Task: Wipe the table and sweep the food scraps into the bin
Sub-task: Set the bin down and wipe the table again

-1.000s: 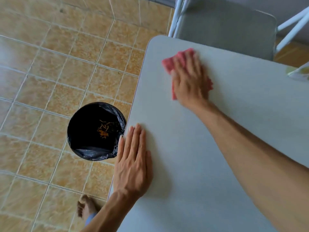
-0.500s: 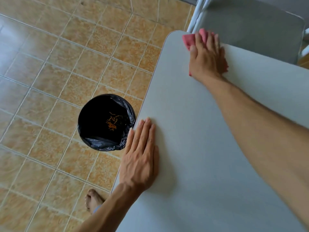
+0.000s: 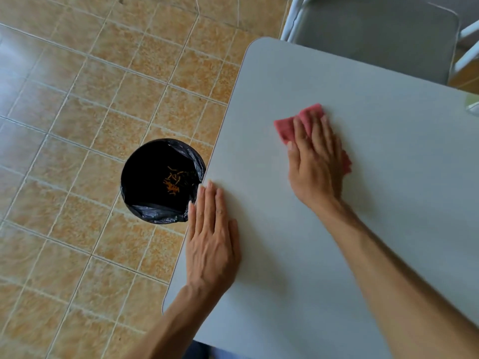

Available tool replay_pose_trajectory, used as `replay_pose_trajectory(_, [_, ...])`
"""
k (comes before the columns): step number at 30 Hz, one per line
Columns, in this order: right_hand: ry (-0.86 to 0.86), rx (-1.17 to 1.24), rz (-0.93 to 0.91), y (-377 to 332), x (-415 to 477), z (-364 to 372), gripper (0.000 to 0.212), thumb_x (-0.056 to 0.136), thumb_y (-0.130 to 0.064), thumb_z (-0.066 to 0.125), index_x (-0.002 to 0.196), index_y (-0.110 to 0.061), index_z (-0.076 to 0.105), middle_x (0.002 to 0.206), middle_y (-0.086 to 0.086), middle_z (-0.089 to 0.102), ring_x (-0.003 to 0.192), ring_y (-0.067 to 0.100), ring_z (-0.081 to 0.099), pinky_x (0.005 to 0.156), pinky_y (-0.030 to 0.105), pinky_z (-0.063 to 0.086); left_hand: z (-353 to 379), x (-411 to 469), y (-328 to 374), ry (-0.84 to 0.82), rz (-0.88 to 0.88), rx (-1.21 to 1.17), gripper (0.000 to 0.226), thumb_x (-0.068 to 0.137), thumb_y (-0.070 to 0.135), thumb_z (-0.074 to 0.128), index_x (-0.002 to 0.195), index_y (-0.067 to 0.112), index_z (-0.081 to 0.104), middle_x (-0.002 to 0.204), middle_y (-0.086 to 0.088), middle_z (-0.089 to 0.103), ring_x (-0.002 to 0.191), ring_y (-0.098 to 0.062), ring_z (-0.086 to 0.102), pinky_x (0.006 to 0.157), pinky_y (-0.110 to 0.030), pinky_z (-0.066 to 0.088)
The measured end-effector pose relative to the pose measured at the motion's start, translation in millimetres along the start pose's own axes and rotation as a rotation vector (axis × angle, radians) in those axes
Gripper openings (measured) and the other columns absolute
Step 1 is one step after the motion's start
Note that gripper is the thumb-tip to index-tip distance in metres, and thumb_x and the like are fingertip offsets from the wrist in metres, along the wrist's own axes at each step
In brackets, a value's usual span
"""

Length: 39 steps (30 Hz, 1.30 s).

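The pink cloth [image 3: 308,124] lies flat on the grey table [image 3: 298,268], in its far half and well in from every edge. My right hand [image 3: 317,164] presses it down with an open palm and spread fingers, not clenched around it; one corner shows past my fingertips and a bit past my little-finger side. My left hand [image 3: 212,239] rests flat and empty, fingers together, right along the table's left edge. Between my hands and toward the near edge the tabletop is bare. Just beyond that left edge, on the tiled floor [image 3: 77,112], stands the bin [image 3: 145,185] with its black liner, orange scraps [image 3: 171,183] at the bottom. A grey chair [image 3: 375,40] stands against the far edge.
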State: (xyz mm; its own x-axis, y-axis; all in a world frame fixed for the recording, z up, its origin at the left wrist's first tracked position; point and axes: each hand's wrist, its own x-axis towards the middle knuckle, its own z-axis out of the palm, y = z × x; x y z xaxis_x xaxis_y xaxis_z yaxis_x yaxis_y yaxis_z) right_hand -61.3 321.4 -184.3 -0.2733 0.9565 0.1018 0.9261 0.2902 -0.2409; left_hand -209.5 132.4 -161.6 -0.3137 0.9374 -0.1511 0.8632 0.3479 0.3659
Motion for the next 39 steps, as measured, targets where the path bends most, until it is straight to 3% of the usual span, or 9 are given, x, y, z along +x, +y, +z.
replay_pose_trajectory(3, [0.044,0.023,0.220,-59.8,-34.0,10.5,0.054,0.104,-0.035,0.034,0.155,-0.018,0.040,0.163,0.014,0.033,0.153,0.035,0.027,0.122,0.052,0.022,3.1,-27.8,-4.5,0.017,-0.037,-0.023,0.059,0.102,0.021,0.036,0.155,-0.001,0.021,0.165,-0.015,0.014,0.155,-0.027,0.006,0.125,-0.046,0.012])
replay_pose_trajectory(7, [-0.183,0.062,-0.469,-91.1,-91.3,8.1,0.051,0.109,-0.041,0.032,0.157,-0.023,0.035,0.166,0.004,0.029,0.156,0.026,0.020,0.124,0.050,0.021,-4.1,-50.9,-15.2,-0.009,-0.058,-0.062,0.063,0.101,0.023,0.039,0.156,-0.001,0.018,0.167,-0.013,0.010,0.155,-0.026,0.003,0.125,-0.045,0.010])
replay_pose_trajectory(9, [-0.218,0.040,-0.622,-71.0,-97.2,3.7,0.050,0.109,-0.040,0.035,0.156,-0.025,0.037,0.165,0.003,0.030,0.155,0.023,0.022,0.124,0.049,0.023,-8.0,-64.5,-28.0,-0.014,-0.042,-0.056,0.063,0.101,0.022,0.039,0.156,0.000,0.018,0.167,-0.012,0.010,0.155,-0.025,0.003,0.125,-0.045,0.010])
replay_pose_trajectory(15, [0.023,0.029,0.147,-98.5,-121.9,6.0,0.052,0.106,-0.033,0.040,0.156,-0.016,0.038,0.164,0.013,0.033,0.153,0.033,0.027,0.122,0.051,0.024,-5.2,-98.7,-72.1,-0.073,-0.013,-0.037,0.059,0.103,0.026,0.029,0.156,0.002,0.018,0.166,-0.013,0.011,0.155,-0.025,0.005,0.124,-0.051,0.010])
replay_pose_trajectory(17, [-0.038,0.020,0.053,-130.9,-148.2,11.4,0.056,0.105,-0.031,0.043,0.157,-0.012,0.034,0.164,0.017,0.029,0.154,0.035,0.022,0.124,0.051,0.020,-3.5,-99.2,-77.7,-0.082,0.023,-0.025,0.059,0.103,0.026,0.027,0.156,0.001,0.018,0.166,-0.014,0.012,0.155,-0.025,0.004,0.124,-0.052,0.009])
replay_pose_trajectory(21, [-0.173,-0.007,-0.515,-109.3,-161.7,4.8,0.055,0.105,-0.031,0.049,0.157,-0.016,0.036,0.165,0.009,0.031,0.154,0.028,0.025,0.122,0.050,0.026,-6.2,-95.3,-81.1,-0.083,0.061,-0.049,0.059,0.104,0.028,0.025,0.157,0.002,0.016,0.166,-0.013,0.011,0.155,-0.024,0.002,0.123,-0.051,0.006])
replay_pose_trajectory(27, [0.038,-0.025,0.233,-115.9,-173.5,5.6,0.053,0.105,-0.028,0.041,0.156,-0.011,0.037,0.163,0.017,0.032,0.153,0.036,0.027,0.121,0.052,0.026,-4.2,-97.0,-83.6,-0.061,0.076,-0.088,0.058,0.105,0.026,0.025,0.158,0.005,0.014,0.167,-0.011,0.009,0.155,-0.023,0.001,0.124,-0.051,0.005])
replay_pose_trajectory(34, [-0.196,-0.032,-0.386,-116.1,-216.7,-3.1,0.056,0.107,-0.034,0.044,0.159,-0.020,0.030,0.167,0.006,0.025,0.156,0.025,0.019,0.123,0.050,0.023,-11.5,-99.3,-97.2,-0.112,0.100,-0.158,0.082,0.086,-0.006,0.042,0.159,0.008,0.008,0.167,-0.004,-0.001,0.154,-0.014,-0.012,0.125,-0.051,0.007])
replay_pose_trajectory(39, [0.025,-0.017,0.293,-124.5,-233.8,-2.9,0.057,0.105,-0.025,0.042,0.159,-0.012,0.030,0.166,0.015,0.025,0.155,0.034,0.021,0.122,0.053,0.024,-15.6,-106.1,-109.3,-0.134,0.138,-0.162,0.090,0.081,-0.010,0.046,0.159,0.008,0.003,0.167,-0.004,-0.002,0.153,-0.013,-0.013,0.125,-0.051,0.008])
